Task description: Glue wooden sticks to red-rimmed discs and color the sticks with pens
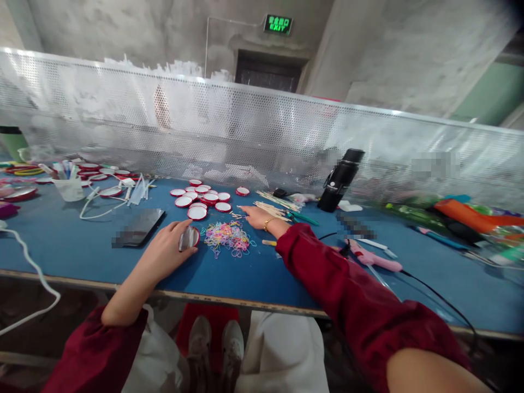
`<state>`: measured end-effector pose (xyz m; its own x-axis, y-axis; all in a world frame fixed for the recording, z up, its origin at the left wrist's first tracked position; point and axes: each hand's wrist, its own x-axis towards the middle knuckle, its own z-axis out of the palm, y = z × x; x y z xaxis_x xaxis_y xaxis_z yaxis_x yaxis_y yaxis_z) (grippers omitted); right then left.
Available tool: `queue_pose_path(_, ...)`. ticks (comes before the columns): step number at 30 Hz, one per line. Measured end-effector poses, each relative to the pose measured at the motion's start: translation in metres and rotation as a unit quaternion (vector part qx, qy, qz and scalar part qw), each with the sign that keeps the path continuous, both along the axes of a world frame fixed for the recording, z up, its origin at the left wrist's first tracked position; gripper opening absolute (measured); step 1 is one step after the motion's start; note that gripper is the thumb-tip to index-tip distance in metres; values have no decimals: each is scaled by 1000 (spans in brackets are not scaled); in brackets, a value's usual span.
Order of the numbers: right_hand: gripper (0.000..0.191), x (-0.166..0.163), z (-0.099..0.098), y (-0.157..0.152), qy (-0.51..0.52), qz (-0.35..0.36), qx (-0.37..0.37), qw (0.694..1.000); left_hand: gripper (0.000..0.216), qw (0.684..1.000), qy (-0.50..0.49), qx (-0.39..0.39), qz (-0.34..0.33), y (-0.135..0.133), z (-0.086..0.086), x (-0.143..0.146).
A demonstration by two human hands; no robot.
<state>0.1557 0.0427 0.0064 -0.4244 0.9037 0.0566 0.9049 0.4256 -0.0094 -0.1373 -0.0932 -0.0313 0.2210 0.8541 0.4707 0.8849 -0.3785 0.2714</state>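
Observation:
My left hand [170, 245] rests on the blue table [73, 240] and grips a small round red-rimmed mirror lid [189, 238] between thumb and fingers. My right hand [257, 216] reaches forward past a heap of small pastel rubber bands [227, 238], its fingers stretched towards a bundle of thin wooden sticks [270, 207]. A gold bracelet sits on that wrist. Behind the heap lie several red-rimmed round lids [200, 197].
A dark phone [139, 227] lies left of my left hand. A pink glue gun [374, 257] with a black cable lies at the right. A black flask [340, 179] stands by the perforated metal screen [262, 131]. A white cup [69, 188] and more lids sit far left.

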Motion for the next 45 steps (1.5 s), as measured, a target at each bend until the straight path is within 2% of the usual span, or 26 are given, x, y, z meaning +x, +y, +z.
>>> queue_pose_path(5, 29, -4, -6, 4, -19, -23, 42, 999, 64, 1000, -3, 7, -5, 0, 0, 0)
queue_pose_path(8, 25, -8, -5, 2, -37, -39, 50, 997, 64, 1000, -8, 12, -8, 0, 0, 0)
queue_pose_path(12, 22, -10, 5, -6, -61, -38, 21, 997, 65, 1000, -12, 20, -13, 0, -1, -1)
queue_pose_path(15, 22, -8, 18, -16, -54, -18, -13, 998, 64, 999, -19, 28, -13, 0, -1, -2)
queue_pose_path(19, 22, -10, 34, -33, -14, 51, -70, 996, 64, 999, -23, 39, -6, 1, -1, -4)
queue_pose_path(21, 24, -20, 37, -41, 26, 84, -67, 994, 64, 999, -26, 41, -2, 1, -2, -4)
queue_pose_path(24, 27, -47, 28, -52, 97, 147, 3, 984, 65, 998, -38, 47, 16, 2, -3, -6)
queue_pose_path(26, 32, -68, 14, -57, 107, 227, 30, 968, 67, 997, -49, 54, 31, 3, -5, -7)
queue_pose_path(28, 47, -85, -2, -62, 64, 286, 43, 955, 67, 996, -61, 57, 39, 4, -6, -9)
queue_pose_path(30, 53, -94, -15, -64, 11, 301, 35, 953, 65, 995, -69, 56, 37, 5, -7, -10)
queue_pose_path(33, 48, -84, -19, -65, -29, 284, 30, 958, 64, 996, -71, 52, 32, 5, -7, -10)
queue_pose_path(37, 49, -49, -6, -73, -9, 246, 42, 968, 64, 996, -65, 45, 38, 4, -6, -10)
queue_pose_path(39, 62, -35, -1, -84, 25, 197, 47, 979, 64, 996, -63, 45, 39, 3, -5, -10)
queue_pose_path(41, 87, -27, -4, -98, 48, 125, 17, 991, 62, 996, -63, 49, 38, 3, -4, -10)
queue_pose_path(43, 109, -26, -13, -111, 52, 69, -28, 996, 61, 996, -63, 49, 38, 3, -4, -9)
queue_pose_path(45, 118, -33, -25, -116, 53, 41, -42, 997, 62, 996, -64, 46, 41, 2, -4, -9)
